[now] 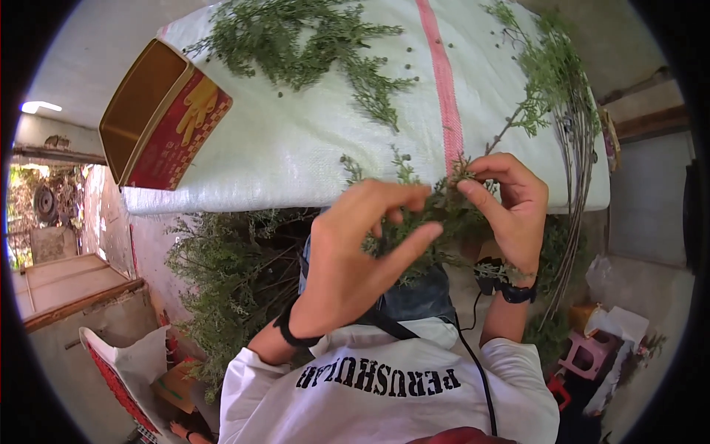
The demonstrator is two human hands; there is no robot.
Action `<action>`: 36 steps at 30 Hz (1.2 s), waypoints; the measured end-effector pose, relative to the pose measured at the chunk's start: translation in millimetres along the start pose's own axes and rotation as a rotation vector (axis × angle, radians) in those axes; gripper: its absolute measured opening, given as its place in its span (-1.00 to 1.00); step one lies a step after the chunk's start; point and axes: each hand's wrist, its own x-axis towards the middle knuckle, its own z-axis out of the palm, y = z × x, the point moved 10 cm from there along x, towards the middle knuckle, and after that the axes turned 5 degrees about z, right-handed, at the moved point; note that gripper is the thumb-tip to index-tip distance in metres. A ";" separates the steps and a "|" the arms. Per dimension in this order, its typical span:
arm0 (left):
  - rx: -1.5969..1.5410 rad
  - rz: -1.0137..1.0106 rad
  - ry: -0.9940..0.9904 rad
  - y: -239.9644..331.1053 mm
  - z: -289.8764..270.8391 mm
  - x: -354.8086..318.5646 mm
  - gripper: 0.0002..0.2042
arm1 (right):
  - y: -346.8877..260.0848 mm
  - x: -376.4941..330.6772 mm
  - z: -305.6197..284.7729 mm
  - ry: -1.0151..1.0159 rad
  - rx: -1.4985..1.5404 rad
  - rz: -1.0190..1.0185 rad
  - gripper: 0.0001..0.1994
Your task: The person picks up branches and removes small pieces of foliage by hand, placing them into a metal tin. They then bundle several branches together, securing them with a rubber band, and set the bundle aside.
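The right hand (518, 207) is working just over the near edge of the desk (274, 155), right of its middle, and its grip is closing thumb and forefinger on a leafy sprig (451, 196). The sprig is hanging partly over that near edge, its greenery spreading between the two hands. The left hand (344, 240) is hovering just beside it with its grip standing open, thumb and forefinger pointing toward the sprig; whether its curled fingers are touching any leaves, I cannot tell. A thin stem (503, 135) is slanting from the right fingertips toward the desk's right edge.

A white woven sheet with a pink stripe (442, 89) is covering the desk. Along the left edge, an open red box (177, 133) is sitting by the near left corner, showing its brown inside. A heap of green cuttings (288, 44) is lying at the far edge, small round bits (415, 78) scattering to its right. A long-stemmed bundle (573, 111) is lying along the right edge, its stems trailing past the near right corner. More branches (222, 281) are spreading below the near edge, toward the left corner.
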 end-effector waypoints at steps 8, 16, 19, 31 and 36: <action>-0.337 -0.163 0.058 -47.1 34.3 12.2 -0.76 | 2.5 -3.1 3.3 -0.049 -0.007 -0.011 -0.83; -0.544 -0.294 0.085 -53.8 42.9 9.8 -0.85 | 4.8 -6.5 10.1 -0.070 -0.090 -0.015 -0.81; -0.581 -0.269 0.082 -53.6 43.9 6.9 -0.88 | -0.8 -8.5 8.5 -0.112 -0.093 -0.077 -0.81; -0.611 -0.347 0.097 -64.4 50.3 -5.3 -0.89 | 11.9 16.2 -80.8 0.328 -0.552 0.020 -0.81; -0.625 -0.368 0.185 -70.5 35.7 -10.7 -0.90 | 14.4 22.7 -79.8 0.391 -0.631 -0.049 -0.77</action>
